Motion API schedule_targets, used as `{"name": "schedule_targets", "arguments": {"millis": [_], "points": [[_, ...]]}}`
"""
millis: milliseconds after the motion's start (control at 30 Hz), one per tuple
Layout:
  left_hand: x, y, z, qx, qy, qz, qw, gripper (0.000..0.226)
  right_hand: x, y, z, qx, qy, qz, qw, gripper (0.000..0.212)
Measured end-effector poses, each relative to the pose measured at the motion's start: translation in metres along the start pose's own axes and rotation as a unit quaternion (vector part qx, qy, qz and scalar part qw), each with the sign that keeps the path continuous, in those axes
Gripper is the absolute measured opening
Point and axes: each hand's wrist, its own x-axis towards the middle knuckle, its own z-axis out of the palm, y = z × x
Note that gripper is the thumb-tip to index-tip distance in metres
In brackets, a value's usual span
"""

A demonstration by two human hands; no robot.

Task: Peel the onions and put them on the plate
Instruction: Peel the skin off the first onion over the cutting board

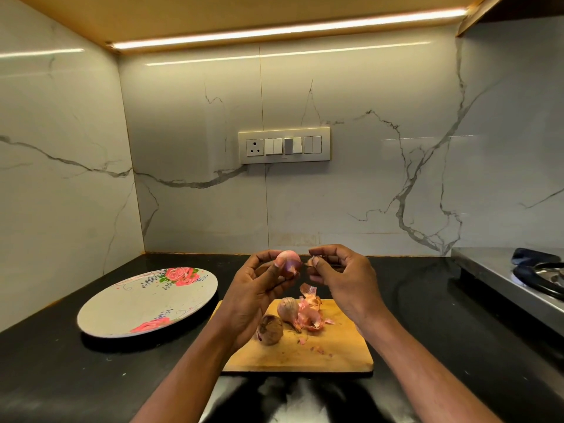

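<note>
My left hand (pixel 259 288) holds a small pink onion (pixel 288 262) up above the wooden cutting board (pixel 332 352), fingers curled round it. A flap of skin hangs from the onion's right side. Just to the right, my right hand (pixel 341 274) pinches a torn piece of onion skin (pixel 310 261) between thumb and fingertips. On the board lie two unpeeled onions, a pale one (pixel 287 308) and a darker brown one (pixel 271 329), beside a heap of pink peels (pixel 311 312). The white plate with pink roses (pixel 146 303) sits left of the board with nothing on it.
The black countertop (pixel 76 377) runs to marble walls at the back and left. A steel gas stove (pixel 518 279) stands at the right edge. A switch panel (pixel 283 145) is on the back wall.
</note>
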Motion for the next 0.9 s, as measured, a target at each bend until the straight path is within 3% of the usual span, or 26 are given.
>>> {"name": "schedule_targets", "arguments": {"millis": [167,300,533,900], "points": [[0.002,0.001,0.0,-0.026,0.012,-0.012,1.0,0.034,0.003,0.006,-0.006,-0.03,0.016,0.006,0.999,0.014],[0.002,0.001,0.0,-0.019,0.016,-0.011,1.0,0.038,-0.003,-0.001,-0.003,-0.115,-0.022,-0.059,0.991,0.012],[0.001,0.0,-0.001,0.025,-0.002,0.003,1.0,0.038,-0.009,-0.006,0.003,-0.179,-0.043,-0.175,0.967,0.034],[0.001,-0.003,-0.002,0.045,-0.002,-0.009,0.999,0.04,-0.011,-0.003,0.002,-0.221,-0.025,-0.219,0.95,0.025]]}}
